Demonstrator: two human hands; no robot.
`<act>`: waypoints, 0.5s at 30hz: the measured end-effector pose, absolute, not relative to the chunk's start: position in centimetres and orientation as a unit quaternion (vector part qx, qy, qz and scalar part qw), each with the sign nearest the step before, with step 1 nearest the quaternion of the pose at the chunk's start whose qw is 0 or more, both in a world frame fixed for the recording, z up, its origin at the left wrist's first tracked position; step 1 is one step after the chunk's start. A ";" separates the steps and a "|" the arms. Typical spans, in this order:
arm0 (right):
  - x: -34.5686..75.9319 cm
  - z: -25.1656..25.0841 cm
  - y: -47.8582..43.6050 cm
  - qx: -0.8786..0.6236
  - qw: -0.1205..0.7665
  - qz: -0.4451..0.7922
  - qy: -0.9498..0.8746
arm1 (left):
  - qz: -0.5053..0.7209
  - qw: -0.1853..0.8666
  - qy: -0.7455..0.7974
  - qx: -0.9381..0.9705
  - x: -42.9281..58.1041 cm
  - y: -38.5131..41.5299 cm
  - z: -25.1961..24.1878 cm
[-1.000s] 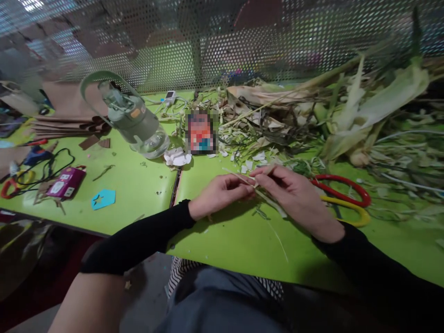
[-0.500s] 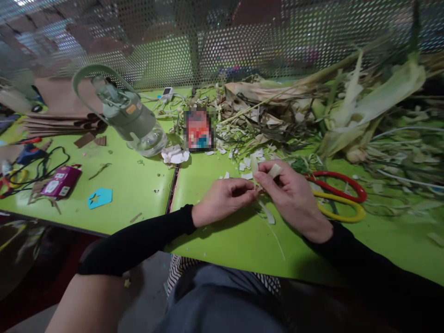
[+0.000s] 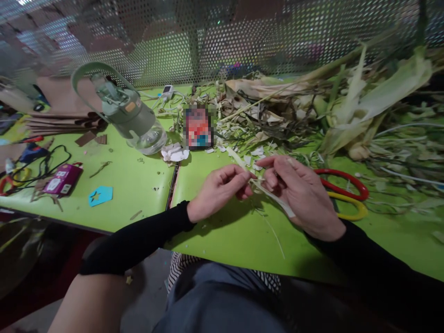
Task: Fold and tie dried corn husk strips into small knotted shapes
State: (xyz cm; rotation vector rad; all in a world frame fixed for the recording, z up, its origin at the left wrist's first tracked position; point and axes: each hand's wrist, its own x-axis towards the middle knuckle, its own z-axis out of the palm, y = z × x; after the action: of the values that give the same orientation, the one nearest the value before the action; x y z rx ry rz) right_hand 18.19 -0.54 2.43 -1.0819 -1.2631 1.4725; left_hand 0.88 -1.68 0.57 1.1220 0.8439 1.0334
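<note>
- Surface (image 3: pixel 211 240): extends beneath and to both sides of the fingers.
- Mesh panel (image 3: pixel 222 46): stands well beyond the fingers, past the far edge of the litter.
- Husk heap (image 3: pixel 267 111): spreads beyond and to the right of the fingers. It obstructs a forward reach; tangled leaves may snag a sleeve.
- Bottle (image 3: pixel 135 122): stands beyond and left of the left fingers. A wide swing of the left arm could topple it.
- Right hand (image 3: pixel 307 199): forefinger parted from thumb. Lower fingers are partly hidden; whether they grip the strip cannot be told.
- Left hand (image 3: pixel 220 192): thumb and forefinger pinched together on the strip.
- Scissors (image 3: pixel 363 190): red and yellow handles lie just right of the right hand. Drawing that hand back may knock them; the blades are not clearly visible.
- Pale strip (image 3: pixel 280 204): secured at the left fingertips, one end projecting beyond them, the other passing below the right fingers. Uneven tension may split it, as it appears thin; a loosened pinch may release it.
- White scraps (image 3: pixel 257 151): lie just beyond the fingertips. A dropped strip could become lost among them, being similarly pale.
- Fine fibre (image 3: pixel 278 240): lies on the near side of the fingers.
</note>
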 end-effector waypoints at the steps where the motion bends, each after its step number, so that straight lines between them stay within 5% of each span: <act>1: 18.2 2.5 -0.7 -0.440 0.442 0.592 -0.511 | 0.452 0.641 0.370 0.498 0.9 -1.8 0.6; 10: 19.2 2.1 -0.5 -0.445 0.415 0.545 -0.576 | 0.451 0.612 0.379 0.528 0.1 -1.6 0.8; 15: 19.5 1.8 0.2 -0.491 0.392 0.412 -0.660 | 0.486 0.575 0.392 0.529 -0.6 -1.1 0.7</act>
State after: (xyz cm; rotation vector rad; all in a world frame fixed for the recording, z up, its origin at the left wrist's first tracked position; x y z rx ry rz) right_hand 19.48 0.22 1.79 -1.2481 -1.6763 1.0453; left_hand -0.58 -1.11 0.72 1.2396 0.9194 1.1380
